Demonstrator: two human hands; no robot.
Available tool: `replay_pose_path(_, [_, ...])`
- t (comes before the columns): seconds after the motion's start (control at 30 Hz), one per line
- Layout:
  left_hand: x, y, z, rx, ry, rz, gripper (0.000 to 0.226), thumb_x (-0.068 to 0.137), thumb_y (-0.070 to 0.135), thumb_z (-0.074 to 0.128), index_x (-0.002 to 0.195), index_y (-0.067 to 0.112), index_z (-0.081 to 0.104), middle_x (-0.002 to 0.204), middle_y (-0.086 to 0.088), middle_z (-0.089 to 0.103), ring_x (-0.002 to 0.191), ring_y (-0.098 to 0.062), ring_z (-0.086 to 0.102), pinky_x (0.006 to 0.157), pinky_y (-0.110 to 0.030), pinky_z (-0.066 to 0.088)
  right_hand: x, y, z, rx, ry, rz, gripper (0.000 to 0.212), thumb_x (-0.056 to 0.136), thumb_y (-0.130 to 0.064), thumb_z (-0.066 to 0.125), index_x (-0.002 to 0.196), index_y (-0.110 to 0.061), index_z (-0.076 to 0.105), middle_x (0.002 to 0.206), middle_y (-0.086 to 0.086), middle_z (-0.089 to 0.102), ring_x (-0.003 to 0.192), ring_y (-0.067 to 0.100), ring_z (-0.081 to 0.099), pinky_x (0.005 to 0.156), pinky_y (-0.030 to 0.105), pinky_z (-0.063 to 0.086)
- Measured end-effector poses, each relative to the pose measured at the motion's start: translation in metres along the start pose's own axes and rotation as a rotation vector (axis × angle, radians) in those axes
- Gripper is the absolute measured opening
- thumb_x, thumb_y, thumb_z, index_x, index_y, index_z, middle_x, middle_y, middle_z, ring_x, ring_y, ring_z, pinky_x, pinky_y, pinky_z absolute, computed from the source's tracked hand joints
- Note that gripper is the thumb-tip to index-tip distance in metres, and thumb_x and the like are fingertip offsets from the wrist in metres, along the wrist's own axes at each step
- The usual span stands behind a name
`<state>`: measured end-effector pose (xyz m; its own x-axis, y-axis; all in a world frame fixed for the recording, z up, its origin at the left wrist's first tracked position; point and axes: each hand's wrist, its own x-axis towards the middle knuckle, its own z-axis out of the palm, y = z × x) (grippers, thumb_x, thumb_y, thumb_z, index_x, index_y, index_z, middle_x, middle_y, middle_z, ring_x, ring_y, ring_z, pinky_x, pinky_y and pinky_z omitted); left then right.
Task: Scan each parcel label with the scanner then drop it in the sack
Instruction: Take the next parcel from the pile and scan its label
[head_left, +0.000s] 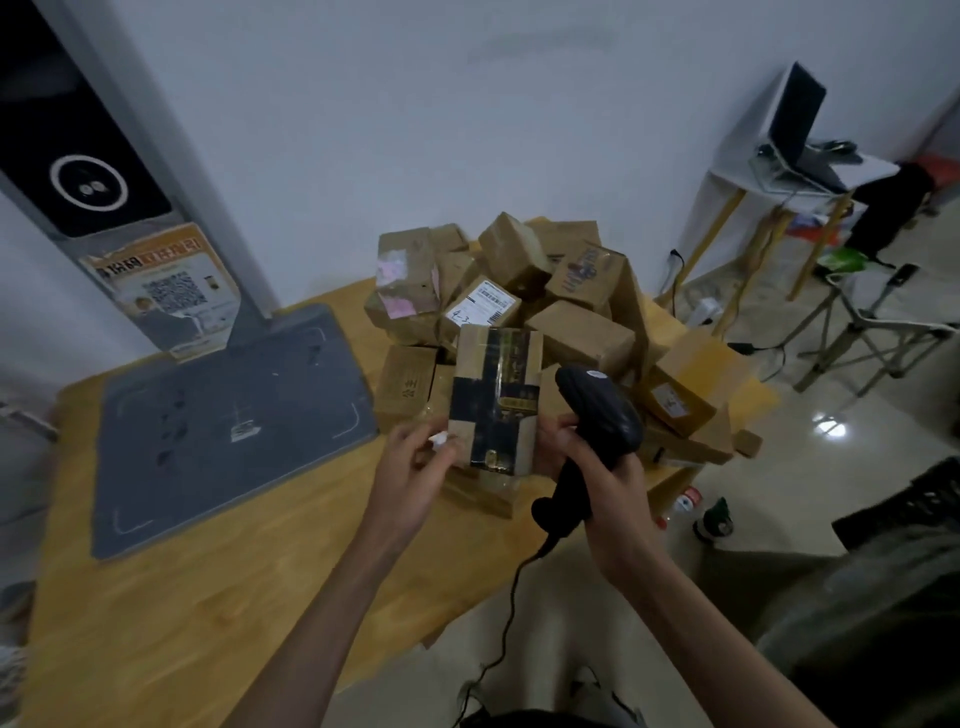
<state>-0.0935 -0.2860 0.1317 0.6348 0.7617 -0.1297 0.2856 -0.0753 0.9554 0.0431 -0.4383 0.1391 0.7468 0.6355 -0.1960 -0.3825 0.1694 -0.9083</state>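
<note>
Brown cardboard crossed with black tape makes up the parcel (493, 400), held upright above the wooden table (218, 613) in front of a heap of boxes (545, 301). The left hand (415, 462) grips the parcel's lower left edge, fingers curled round it. The right hand (592, 467) is closed round the handle of the black scanner (597, 415), whose head sits just beside the parcel's right side, with fingertips reaching to the parcel's right edge. A cable (509, 613) trails down from the scanner's handle. A grey mat (228, 426) lies on the table to the left, below a tilted kiosk (104, 182). A small desk with a laptop (795, 130) stands well apart at right.
</note>
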Motion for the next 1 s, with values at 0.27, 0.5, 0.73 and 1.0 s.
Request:
replay_pose_path(0.27, [0.016, 0.024, 0.014, 0.036, 0.075, -0.048, 0.077, 0.071, 0.050, 0.084, 0.135, 0.035, 0.044, 0.123, 0.019, 0.059, 0.113, 0.001, 0.054, 0.085, -0.020, 0.047, 0.020, -0.019, 0.008, -0.199, -0.222, -0.107, 0.034, 0.092, -0.015, 0.071, 0.126, -0.015, 0.069, 0.121, -0.001, 0.074, 0.118, 0.014, 0.067, 0.102, 0.041, 0.052])
replay_pose_path(0.5, [0.034, 0.039, 0.027, -0.005, 0.185, -0.057, 0.083, 0.068, 0.041, 0.088, 0.131, 0.030, 0.035, 0.122, 0.018, 0.053, 0.108, 0.003, 0.055, 0.076, -0.012, 0.046, 0.047, -0.042, 0.000, -0.255, -0.359, -0.066, 0.042, 0.087, -0.026, 0.075, 0.128, -0.018, 0.069, 0.125, -0.005, 0.072, 0.120, 0.009, 0.065, 0.102, 0.033, 0.052])
replay_pose_path(0.73, [0.046, 0.044, 0.018, -0.126, 0.261, -0.114, 0.079, 0.068, 0.047, 0.085, 0.130, 0.028, 0.040, 0.118, 0.019, 0.054, 0.107, 0.002, 0.055, 0.086, -0.023, 0.048, 0.073, -0.057, -0.023, -0.440, -0.371, -0.046, 0.017, 0.097, -0.023, 0.065, 0.095, -0.014, 0.080, 0.085, 0.017, 0.074, 0.077, 0.029, 0.070, 0.072, 0.028, 0.058])
replay_pose_path(1.0, [0.062, 0.046, 0.013, -0.127, 0.285, -0.113, 0.095, 0.064, 0.058, 0.080, 0.141, 0.027, 0.034, 0.132, 0.008, 0.050, 0.121, -0.016, 0.051, 0.106, -0.041, 0.042, 0.077, -0.058, -0.028, -0.604, -0.531, -0.039, 0.013, 0.099, -0.015, 0.063, 0.098, -0.004, 0.070, 0.084, 0.010, 0.074, 0.061, 0.021, 0.061, 0.063, 0.031, 0.054])
